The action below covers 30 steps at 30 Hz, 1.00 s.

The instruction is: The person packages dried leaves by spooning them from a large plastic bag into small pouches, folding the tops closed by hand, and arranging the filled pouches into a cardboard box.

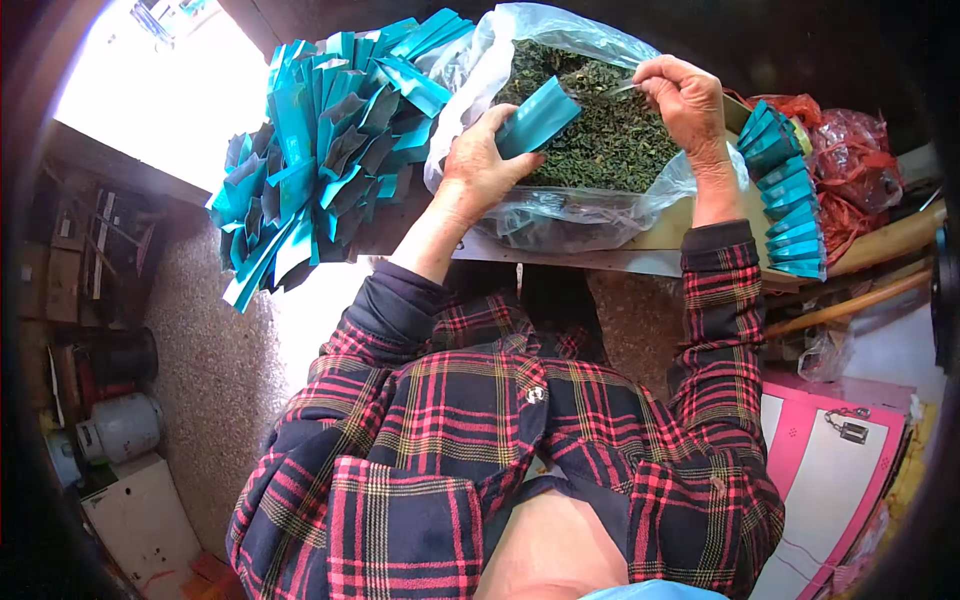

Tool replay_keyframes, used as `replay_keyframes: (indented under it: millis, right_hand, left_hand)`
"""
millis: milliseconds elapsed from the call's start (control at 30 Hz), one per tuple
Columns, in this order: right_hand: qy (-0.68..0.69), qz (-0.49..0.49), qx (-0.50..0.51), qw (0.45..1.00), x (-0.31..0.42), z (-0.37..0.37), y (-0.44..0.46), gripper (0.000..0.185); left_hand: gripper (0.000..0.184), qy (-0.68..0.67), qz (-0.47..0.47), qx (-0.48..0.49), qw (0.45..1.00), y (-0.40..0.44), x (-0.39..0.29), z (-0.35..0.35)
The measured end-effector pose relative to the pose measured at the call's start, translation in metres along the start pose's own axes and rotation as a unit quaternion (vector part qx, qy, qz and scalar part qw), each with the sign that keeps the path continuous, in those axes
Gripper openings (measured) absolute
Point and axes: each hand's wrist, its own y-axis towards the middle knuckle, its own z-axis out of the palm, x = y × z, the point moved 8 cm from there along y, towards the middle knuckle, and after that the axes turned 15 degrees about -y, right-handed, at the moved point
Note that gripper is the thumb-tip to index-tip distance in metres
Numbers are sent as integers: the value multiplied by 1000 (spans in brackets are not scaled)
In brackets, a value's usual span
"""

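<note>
Held in my left hand (482, 165) is a teal foil pouch (541, 117), tilted, with its upper end over the dried green leaves (600, 140). The leaves look like loose tea and lie in a clear plastic bag (590, 225) with its mouth spread wide. My right hand (688, 105) is above the right side of the leaves, fingers pinched on a thin, pale utensil (624, 88) that looks like a small spoon. Its far end is too small to make out clearly.
A large heap of teal pouches (320, 150) stands to the left of the bag. More teal pouches (790, 200) stand in a row at the right, beside red plastic bags (855, 165). Below right is a pink and white case (825, 470); wooden poles (860, 300) lie above it.
</note>
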Motion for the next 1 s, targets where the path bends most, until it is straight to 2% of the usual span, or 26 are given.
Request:
replay_keyframes:
  millis: [233,400,500,600,733,800,867,900,1000]
  right_hand:
    - [-14,-53,18,998,14,-1,-1,11]
    - [-51,-135,72,987,56,6,11,10]
    - [-96,-226,85,966,89,3,16,7]
    - [-130,-233,132,955,108,-6,25,6]
    - [-207,-269,108,935,122,-21,34,7]
    - [-180,-287,112,934,129,-15,31,9]
    - [-169,-315,110,927,140,-8,26,8]
    - [-168,-316,110,927,142,-9,26,8]
    - [-252,-303,94,914,142,-18,30,6]
  left_hand:
    - [61,12,16,13,1000,0,0,2]
    - [58,1,51,16,999,2,-11,8]
    - [59,3,60,0,998,2,-22,9]
    - [67,-22,47,-10,999,3,-23,13]
    - [68,-39,47,-20,998,5,-20,18]
    - [68,-44,39,-22,998,5,-20,20]
    - [66,-37,105,-30,993,6,-29,21]
    - [67,-43,102,-30,993,6,-28,21]
    - [68,-52,94,-35,994,7,-25,20]
